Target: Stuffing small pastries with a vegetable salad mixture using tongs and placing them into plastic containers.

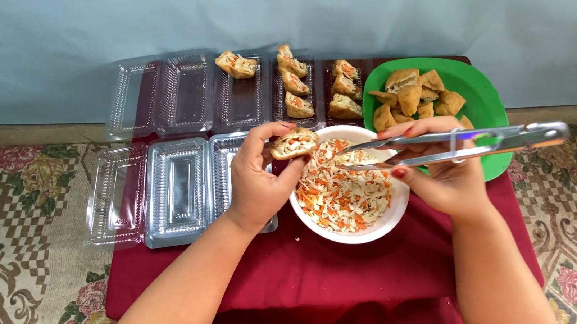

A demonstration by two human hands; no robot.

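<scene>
My left hand [259,180] holds a stuffed fried tofu piece [294,143] over the edge of a white bowl [385,220] filled with shredded cabbage and carrot [339,196]. My right hand [438,174] grips metal tongs [467,144] whose tips pinch a bit of the vegetable filling just right of the tofu piece. A green plate [484,100] of fried tofu pieces [415,97] sits behind my right hand.
Several clear plastic trays [176,189] lie in two rows on a dark red cloth [301,276]. Three back trays hold stuffed tofu [294,82]. A patterned carpet [19,272] surrounds the cloth, and a pale blue wall [285,3] stands behind.
</scene>
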